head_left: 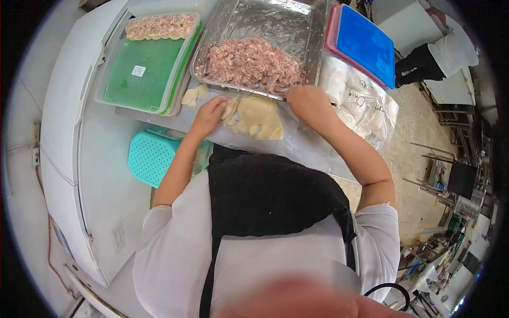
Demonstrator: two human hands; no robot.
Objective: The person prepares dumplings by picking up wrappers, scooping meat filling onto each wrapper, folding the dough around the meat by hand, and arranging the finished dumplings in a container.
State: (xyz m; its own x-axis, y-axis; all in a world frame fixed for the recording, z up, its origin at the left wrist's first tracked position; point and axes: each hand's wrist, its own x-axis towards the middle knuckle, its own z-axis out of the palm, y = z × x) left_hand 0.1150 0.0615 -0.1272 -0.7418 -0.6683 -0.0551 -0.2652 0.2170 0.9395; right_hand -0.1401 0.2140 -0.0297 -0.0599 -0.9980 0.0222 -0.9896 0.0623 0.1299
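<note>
Cream-coloured dough sheets (268, 117) lie in the middle of the work, just above the black apron (270, 193), on plastic over the grey table (305, 148). Over on their left edge it's the left hand (210, 114), fingers bent and touching the dough; whether they pinch a piece, I can't tell. Across from it, well apart, the right hand (307, 103) is curled at the lower right corner of the metal tray (265, 16), its fingertips hidden, so no telling whether it grips anything.

And in that tray, a big heap of pink minced meat (252, 63) spreads along the near side. A few loose dough scraps (194, 95) sit just below the tray's lower left corner.

Upper left of the frame, a clear container (101, 79) with a green base holds rows of filled pieces (161, 27) along its far end. Upper right, a blue lid (366, 45) tops a stack, with plastic bags (368, 111) marked in black writing just below. Turquoise and full of holes, a basket (151, 159) sits lower left of the table, while another person (456, 50) stands far off at upper right.
</note>
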